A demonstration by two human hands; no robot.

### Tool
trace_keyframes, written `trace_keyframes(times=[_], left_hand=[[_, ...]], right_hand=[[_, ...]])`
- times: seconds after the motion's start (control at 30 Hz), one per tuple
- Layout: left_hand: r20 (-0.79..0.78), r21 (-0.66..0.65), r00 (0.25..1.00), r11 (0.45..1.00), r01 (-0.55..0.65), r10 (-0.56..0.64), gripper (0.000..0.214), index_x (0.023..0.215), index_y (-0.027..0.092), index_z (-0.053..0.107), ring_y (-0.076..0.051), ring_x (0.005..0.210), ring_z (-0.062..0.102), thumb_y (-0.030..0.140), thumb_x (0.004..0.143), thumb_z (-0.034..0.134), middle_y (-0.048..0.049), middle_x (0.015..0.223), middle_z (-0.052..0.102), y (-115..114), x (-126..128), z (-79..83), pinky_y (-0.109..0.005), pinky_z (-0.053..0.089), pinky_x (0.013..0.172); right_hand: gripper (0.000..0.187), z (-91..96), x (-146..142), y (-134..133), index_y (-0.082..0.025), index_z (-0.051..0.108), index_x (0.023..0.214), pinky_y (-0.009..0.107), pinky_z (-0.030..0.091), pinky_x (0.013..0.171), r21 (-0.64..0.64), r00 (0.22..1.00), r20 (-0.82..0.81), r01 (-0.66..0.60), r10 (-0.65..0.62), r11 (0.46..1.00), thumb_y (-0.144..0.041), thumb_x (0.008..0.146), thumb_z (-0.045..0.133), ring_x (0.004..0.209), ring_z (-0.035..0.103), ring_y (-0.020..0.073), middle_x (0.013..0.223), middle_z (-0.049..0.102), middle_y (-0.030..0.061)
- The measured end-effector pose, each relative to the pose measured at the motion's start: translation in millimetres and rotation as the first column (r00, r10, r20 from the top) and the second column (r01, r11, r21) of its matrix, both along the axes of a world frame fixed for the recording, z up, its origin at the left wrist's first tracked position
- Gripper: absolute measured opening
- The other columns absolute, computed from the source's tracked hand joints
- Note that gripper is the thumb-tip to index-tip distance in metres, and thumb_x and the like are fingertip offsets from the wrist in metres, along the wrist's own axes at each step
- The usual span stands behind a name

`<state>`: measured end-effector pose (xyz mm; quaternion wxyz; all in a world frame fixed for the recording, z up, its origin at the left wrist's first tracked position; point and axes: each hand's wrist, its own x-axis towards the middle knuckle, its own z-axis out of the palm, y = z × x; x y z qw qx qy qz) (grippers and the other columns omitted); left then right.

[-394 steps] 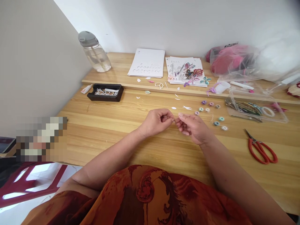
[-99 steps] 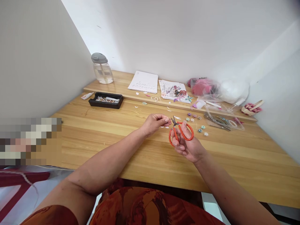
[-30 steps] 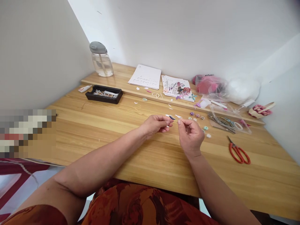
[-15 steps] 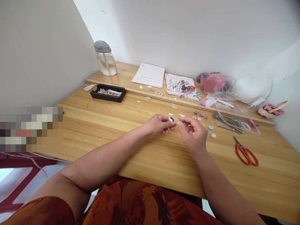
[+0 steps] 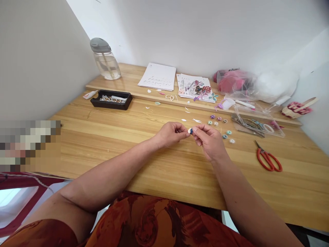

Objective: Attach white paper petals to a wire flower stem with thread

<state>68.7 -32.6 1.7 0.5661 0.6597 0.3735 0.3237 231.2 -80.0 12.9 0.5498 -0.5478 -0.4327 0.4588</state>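
My left hand (image 5: 171, 133) and my right hand (image 5: 210, 140) meet fingertip to fingertip over the middle of the wooden table (image 5: 164, 164). Both pinch a small paper coil (image 5: 190, 130), white with a dark blue part. The fingers of each hand are curled. Several finished small coils (image 5: 221, 127) in purple, teal and white lie just right of the hands. Red-handled scissors (image 5: 268, 159) rest on the table to the right, away from both hands.
A water bottle (image 5: 104, 60) stands at the back left. A black tray (image 5: 111, 100) of small bits and a glue tube (image 5: 89, 94) lie nearby. White sheets (image 5: 158, 76), a card with paper flowers (image 5: 197, 88), plastic bags (image 5: 244, 82) and paper strips (image 5: 253, 121) fill the back.
The scissors held in my right hand 3.3 s ago now lie on the table at right. My right fingertips have closed in on the coil that my left hand pinches.
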Motion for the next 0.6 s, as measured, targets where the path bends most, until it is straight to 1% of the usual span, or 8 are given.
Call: trace_keyframes(times=[0.1,0.2,0.33,0.4,0.47,0.6], left_hand=[[-0.021,0.029,1.000,1.000,-0.010,0.011,0.027,0.073,0.013,0.065,-0.008,0.056,0.043,0.040,0.073,0.071,0.0021,0.062,0.056,-0.2,-1.1,-0.1,-0.022,0.031,0.053],[-0.055,0.082,0.998,0.997,-0.016,0.020,0.028,0.073,0.013,0.066,-0.009,0.058,0.045,0.040,0.075,0.070,0.0010,0.065,0.058,-1.6,-2.4,1.1,-0.023,0.033,0.055],[-0.103,0.162,0.994,0.987,-0.014,0.031,0.024,0.073,0.014,0.067,-0.009,0.058,0.045,0.038,0.077,0.068,0.0007,0.065,0.060,-4.9,-2.7,5.0,-0.023,0.033,0.056],[-0.099,0.171,0.994,0.985,-0.020,0.038,0.025,0.072,0.014,0.067,-0.009,0.058,0.044,0.038,0.078,0.068,0.0006,0.065,0.059,-5.7,-2.4,5.8,-0.023,0.033,0.056],[-0.077,0.161,0.996,0.986,-0.031,0.044,0.026,0.074,0.013,0.067,-0.009,0.058,0.044,0.039,0.078,0.068,0.0004,0.065,0.059,-5.6,-2.2,5.5,-0.023,0.033,0.055],[-0.012,0.142,0.998,0.988,-0.061,0.063,0.028,0.078,0.013,0.067,-0.010,0.061,0.047,0.041,0.077,0.068,-0.0005,0.070,0.061,-4.5,-2.0,5.1,-0.022,0.035,0.057]], right_hand=[[0.029,2.1,1.8,-1.1,-0.018,0.067,0.076,0.022,0.030,0.043,0.007,0.999,0.009,-0.035,0.035,0.999,-0.043,0.067,0.080,0.057,0.048,0.0108,0.070,0.063,0.0023],[0.028,0.5,1.6,-1.4,-0.018,0.069,0.077,0.023,0.030,0.044,0.034,0.996,0.071,-0.066,0.063,0.997,-0.041,0.066,0.081,0.054,0.045,0.0099,0.064,0.059,-0.0003],[0.023,-2.7,-1.0,-0.7,-0.019,0.067,0.071,0.025,0.029,0.045,0.047,0.993,0.114,-0.037,0.031,0.998,-0.037,0.066,0.079,0.050,0.040,0.0088,0.059,0.056,-0.0020],[0.022,-2.7,-1.6,-0.2,-0.019,0.066,0.070,0.025,0.028,0.044,0.029,0.995,0.094,-0.015,0.013,0.999,-0.037,0.066,0.078,0.049,0.039,0.0088,0.056,0.053,-0.0027],[0.023,-1.3,-1.5,-0.1,-0.019,0.065,0.071,0.023,0.028,0.043,0.006,0.999,0.050,-0.010,0.010,1.000,-0.038,0.066,0.078,0.050,0.040,0.0093,0.056,0.053,-0.0023],[0.026,3.6,-0.1,-1.1,-0.019,0.068,0.078,0.022,0.030,0.042,0.001,0.999,-0.027,-0.027,0.027,1.000,-0.038,0.064,0.078,0.056,0.048,0.0107,0.068,0.060,0.0007]])
